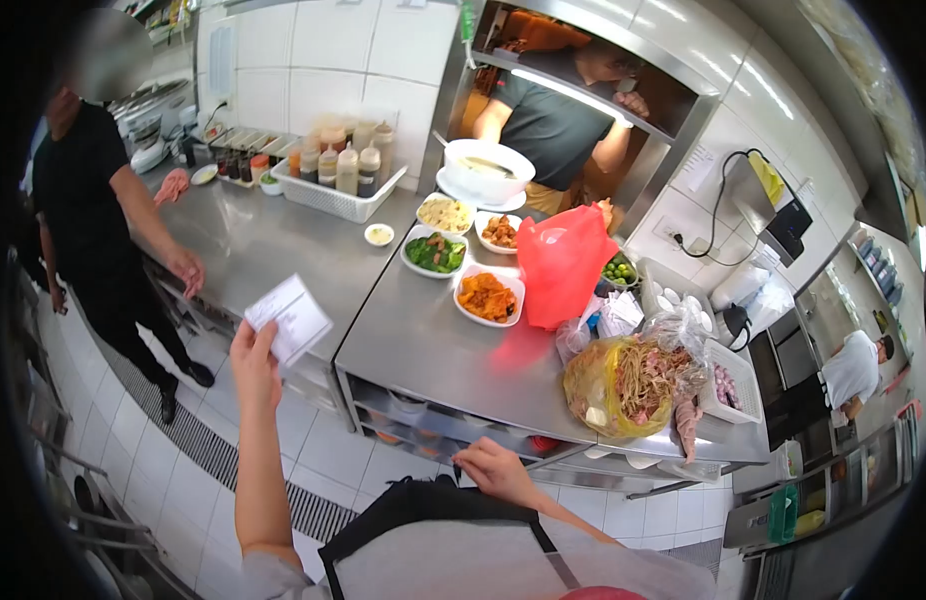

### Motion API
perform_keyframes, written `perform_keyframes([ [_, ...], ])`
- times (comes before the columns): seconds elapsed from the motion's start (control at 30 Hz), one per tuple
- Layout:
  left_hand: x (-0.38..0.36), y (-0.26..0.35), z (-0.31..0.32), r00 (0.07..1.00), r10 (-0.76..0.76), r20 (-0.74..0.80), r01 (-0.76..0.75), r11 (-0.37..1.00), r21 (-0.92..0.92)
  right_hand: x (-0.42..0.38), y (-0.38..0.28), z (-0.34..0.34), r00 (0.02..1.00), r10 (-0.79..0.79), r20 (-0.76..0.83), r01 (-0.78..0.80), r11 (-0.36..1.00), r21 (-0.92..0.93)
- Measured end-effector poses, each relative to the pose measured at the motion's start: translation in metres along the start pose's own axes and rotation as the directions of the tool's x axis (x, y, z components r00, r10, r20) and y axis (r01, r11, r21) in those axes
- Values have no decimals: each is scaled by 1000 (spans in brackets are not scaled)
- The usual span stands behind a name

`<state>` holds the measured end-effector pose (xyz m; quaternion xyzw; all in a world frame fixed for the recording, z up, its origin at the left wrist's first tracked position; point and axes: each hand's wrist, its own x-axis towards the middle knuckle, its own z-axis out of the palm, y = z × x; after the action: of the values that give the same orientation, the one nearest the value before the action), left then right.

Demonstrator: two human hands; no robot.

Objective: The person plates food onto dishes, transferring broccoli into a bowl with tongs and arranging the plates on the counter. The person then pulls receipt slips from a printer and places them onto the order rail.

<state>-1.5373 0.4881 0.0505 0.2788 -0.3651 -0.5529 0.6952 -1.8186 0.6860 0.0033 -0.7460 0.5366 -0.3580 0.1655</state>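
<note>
Raised out to the left, my left hand (255, 362) pinches a white paper slip (291, 318) with faint print on it. The slip is over the floor by the counter's edge, toward a co-worker's outstretched hand (186, 270). My right hand (495, 468) is close in front of my black apron (423, 520), its fingers curled together. A small dark bit shows at those fingertips, and I cannot tell what it is. Beyond my hands, the steel counter (413, 345) bears plates of orange food (491, 296) and green vegetables (435, 253), plus a red plastic bag (563, 262).
A large white soup bowl (488, 172) stands by the pass window, where a person (543, 120) leans. At right are a yellow bag of dried strands (623, 388) and a basket of shallots (728, 385). Sauce bottles fill a white basket (353, 205). A co-worker (88, 190) stands left.
</note>
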Motion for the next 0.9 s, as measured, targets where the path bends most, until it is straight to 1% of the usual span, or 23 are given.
perform_keyframes([
  [0.03, 4, 0, 5, 1000, -2, 9, 2, 999, -40, 7, -3, -1, 998, -50, -44, 53, 995, 82],
  [0.07, 6, 1, 13, 999, 17, 42, -14, 998, -67, 18, 0, -1, 986, -150, -68, 154, 986, 67],
  [0.1, 6, 2, 21, 997, 32, 65, -26, 996, -89, 31, -1, -5, 984, -172, -44, 175, 982, 71],
  [0.13, 6, 2, 30, 996, 32, 81, -24, 995, -102, 44, -3, -5, 989, -127, -82, 139, 977, 160],
  [0.17, 8, 3, 36, 995, 35, 91, -24, 993, -112, 64, -2, -7, 945, -285, -162, 308, 942, 138],
  [0.2, 10, 2, 39, 993, 35, 112, -22, 993, -115, 82, -7, -13, 958, -246, -145, 267, 952, 152],
  [0.23, 13, 2, 41, 990, 44, 133, -29, 993, -117, 106, -21, -18, 948, -259, -183, 293, 937, 191],
  [0.27, 15, 4, 43, 991, 35, 129, -22, 995, -98, 128, -12, -16, 946, -282, -162, 314, 922, 228],
  [0.3, 18, 6, 41, 991, 25, 131, -14, 997, -78, 152, -19, -9, 938, -239, -252, 290, 938, 191],
  [0.33, 23, 9, 35, 995, 27, 92, -21, 998, -61, 174, -34, -11, 985, -45, -168, 100, 936, 337],
  [0.37, 29, 12, 30, 991, -11, 133, 17, 999, -40, 195, -45, -11, 988, 143, -57, -103, 888, 448],
  [0.4, 31, 13, 24, 983, -52, 176, 56, 998, -20, 217, -42, -1, 987, 157, 45, -151, 775, 613],
  [0.43, 32, 15, 20, 987, -47, 155, 50, 999, -14, 238, -38, 10, 978, 150, 143, -206, 633, 746],
  [0.5, 41, 18, 11, 981, -27, 193, 24, 1000, 14, 263, -42, 30, 974, 94, 204, -218, 622, 752],
  [0.57, 52, 17, -1, 986, -30, 163, 21, 998, 54, 282, -49, 52, 923, 88, 375, -328, 688, 648],
  [0.63, 69, 16, -16, 974, -143, 177, 151, 988, -30, 297, -44, 73, 921, 102, 376, -347, 653, 673],
  [0.67, 85, 12, -31, 927, -275, 254, 335, 912, -235, 304, -40, 81, 915, 86, 394, -342, 683, 645],
  [0.7, 101, 13, -39, 931, -275, 240, 330, 914, -236, 311, -37, 89, 908, 71, 414, -336, 714, 614],
  [0.77, 129, 13, -54, 894, -326, 308, 423, 840, -338, 324, -29, 106, 893, 50, 448, -343, 720, 604],
  [0.8, 145, 13, -61, 926, -279, 255, 366, 829, -423, 333, -25, 114, 889, 80, 452, -371, 705, 605],
  [0.83, 160, 14, -68, 931, -271, 245, 354, 837, -417, 344, -21, 122, 887, 104, 449, -390, 688, 612],
  [0.87, 173, 18, -73, 961, -258, 103, 278, 881, -384, 354, -20, 129, 873, 140, 468, -431, 672, 602],
  [0.9, 185, 20, -77, 972, -233, -40, 206, 917, -342, 365, -18, 135, 872, 131, 473, -429, 669, 607],
])
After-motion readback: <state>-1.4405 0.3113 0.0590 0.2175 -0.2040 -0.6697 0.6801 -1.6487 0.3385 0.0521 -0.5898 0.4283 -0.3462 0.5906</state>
